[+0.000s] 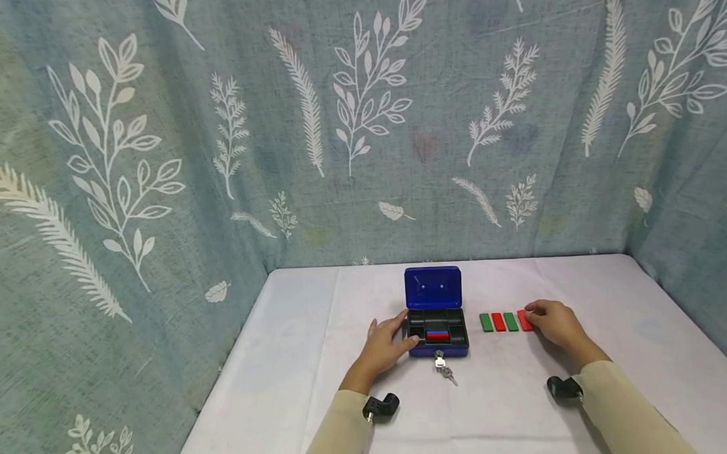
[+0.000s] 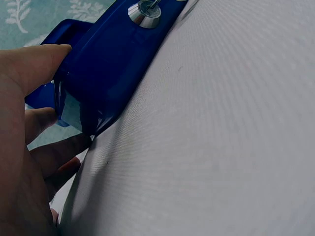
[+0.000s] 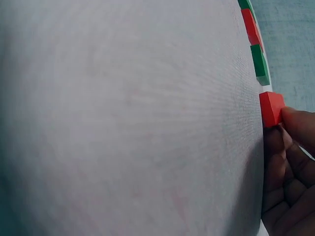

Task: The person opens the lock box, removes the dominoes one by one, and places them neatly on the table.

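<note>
Left hand (image 1: 380, 345): spread, touching blue metal cash box (image 1: 457, 351) at its 9 o'clock
Right hand (image 1: 557, 322): pinching red rectangular block (image 3: 270, 109), box's 3 o'clock

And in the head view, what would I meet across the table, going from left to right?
Left hand, open blue box, green block, red block, second green block, second red block, right hand.

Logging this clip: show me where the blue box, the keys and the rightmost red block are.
Blue box (image 2: 108, 64): left wrist view, on its front wall.
Keys (image 1: 446, 371): head view, on the lower key.
Rightmost red block (image 3: 270, 109): right wrist view, on its near face.
</note>
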A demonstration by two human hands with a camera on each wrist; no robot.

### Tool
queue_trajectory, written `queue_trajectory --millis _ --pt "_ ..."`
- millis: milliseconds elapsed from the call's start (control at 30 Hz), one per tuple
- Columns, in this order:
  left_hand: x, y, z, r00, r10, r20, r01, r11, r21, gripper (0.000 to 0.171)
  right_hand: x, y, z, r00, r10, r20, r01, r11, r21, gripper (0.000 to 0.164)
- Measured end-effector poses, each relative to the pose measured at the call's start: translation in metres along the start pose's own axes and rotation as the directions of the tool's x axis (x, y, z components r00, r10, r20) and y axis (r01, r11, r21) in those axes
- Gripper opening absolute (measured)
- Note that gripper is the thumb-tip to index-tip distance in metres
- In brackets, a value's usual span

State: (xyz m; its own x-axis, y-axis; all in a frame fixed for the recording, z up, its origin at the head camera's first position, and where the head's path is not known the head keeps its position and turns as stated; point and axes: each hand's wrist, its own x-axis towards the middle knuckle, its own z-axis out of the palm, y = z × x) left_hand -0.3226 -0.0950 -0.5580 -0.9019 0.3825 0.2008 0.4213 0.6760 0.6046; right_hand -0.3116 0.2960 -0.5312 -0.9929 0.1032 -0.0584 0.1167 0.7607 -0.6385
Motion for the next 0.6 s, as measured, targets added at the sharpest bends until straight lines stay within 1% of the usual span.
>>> queue_trajectory --millis 167,333,433,600 --pt "-0.0004 -0.0004 -0.0013 1.0 0.007 0.001 -0.007 1.0 0.008 0.071 0.0005 -0.0025 0.0003 1.0 0.01 0.003 -0.01 1.0 0.009 0.032" --pt "-0.0012 -0.002 -0.0015 1.0 0.008 -0.007 -0.008 1.0 0.012 0.071 -0.0004 -0.0044 0.0026 0.999 0.031 0.02 -0.031 0.999 0.019 0.037" --pt "-0.0012 -0.0028 0.0001 1.0 0.006 -0.009 -0.006 1.0 0.009 0.071 -0.0005 -0.0062 0.0034 0.998 0.052 0.017 -0.052 0.998 0.021 0.04" --pt "0.0002 -0.0021 0.0025 1.0 0.002 -0.013 -0.002 1.0 0.003 0.071 0.0004 -0.0089 0.0015 0.998 0.062 0.002 -0.062 0.998 0.0 0.042"
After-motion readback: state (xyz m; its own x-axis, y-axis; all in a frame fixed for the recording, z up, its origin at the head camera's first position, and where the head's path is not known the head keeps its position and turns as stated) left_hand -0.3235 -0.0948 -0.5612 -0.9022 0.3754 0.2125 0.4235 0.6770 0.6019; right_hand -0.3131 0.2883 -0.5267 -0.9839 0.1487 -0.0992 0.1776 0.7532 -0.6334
